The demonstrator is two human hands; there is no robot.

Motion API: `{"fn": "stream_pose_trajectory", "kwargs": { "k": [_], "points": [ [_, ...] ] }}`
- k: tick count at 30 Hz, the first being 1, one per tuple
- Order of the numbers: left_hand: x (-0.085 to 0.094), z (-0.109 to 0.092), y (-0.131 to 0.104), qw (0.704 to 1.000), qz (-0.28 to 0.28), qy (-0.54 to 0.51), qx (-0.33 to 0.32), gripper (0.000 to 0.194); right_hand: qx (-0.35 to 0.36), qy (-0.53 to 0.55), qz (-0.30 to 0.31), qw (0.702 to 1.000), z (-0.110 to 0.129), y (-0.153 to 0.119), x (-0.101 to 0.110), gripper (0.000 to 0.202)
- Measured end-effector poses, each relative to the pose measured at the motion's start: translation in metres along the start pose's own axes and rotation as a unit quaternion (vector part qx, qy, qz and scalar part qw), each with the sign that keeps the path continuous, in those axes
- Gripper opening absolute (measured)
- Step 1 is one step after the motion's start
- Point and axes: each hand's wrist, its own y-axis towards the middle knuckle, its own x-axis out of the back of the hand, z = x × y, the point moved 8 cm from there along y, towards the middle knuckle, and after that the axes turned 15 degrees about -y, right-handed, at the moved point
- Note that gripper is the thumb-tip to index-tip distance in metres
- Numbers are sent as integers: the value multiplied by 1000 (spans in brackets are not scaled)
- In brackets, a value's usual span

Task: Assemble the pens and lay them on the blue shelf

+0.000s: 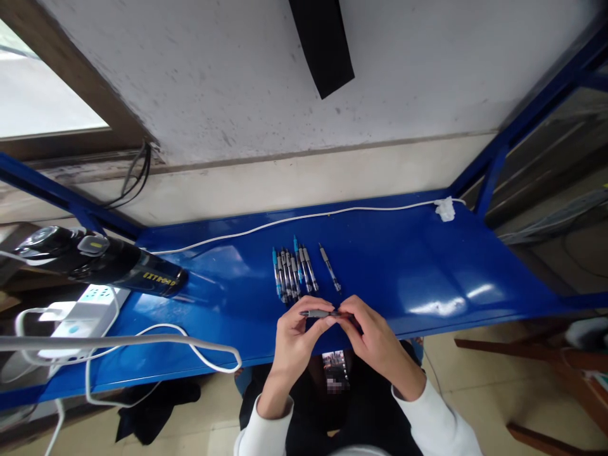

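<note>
Above the front edge of the blue table [380, 266], a pen [317, 313] with a grey grip lies sideways between my hands. My left hand [300, 332] pinches it around the grip, with the dark tip pointing left. The fingers of my right hand [368, 332] close on the pen's other end, which they mostly cover. Just beyond my hands, several pens [287, 275] with grey or blue grips lie side by side in a group. A single pen [329, 268] rests a little to the right of that group.
A black bottle [104, 261] stands at the left beside a white power strip [85, 320] with plugged-in cables. One white cable [266, 225] runs along the table's back. Crumpled white tissue [445, 209] lies at the back right. A lit phone [335, 372] is below the table edge.
</note>
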Motion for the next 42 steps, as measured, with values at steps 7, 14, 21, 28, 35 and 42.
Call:
{"fn": "stream_pose_trajectory", "kwargs": {
  "k": [7,14,21,28,35,42],
  "points": [
    [2,0,-1,1000,-2,-15,1,9,-3,10,2,1000,0,0,1,17],
    [4,2,-1,1000,-6,-16,2,10,-2,12,8,1000,0,1,1,18],
    [6,3,-1,999,-14,-28,-10,11,3,6,19,1000,1,1,0,20],
    [6,1,0,999,-15,-28,-13,10,-3,28,13,1000,0,1,2,16],
    [6,-1,-2,999,-12,-27,-18,10,0,37,29,999,2,4,4,14],
    [3,-6,0,999,-2,-24,-29,10,12,40,28,999,2,3,4,21]
  ]
}}
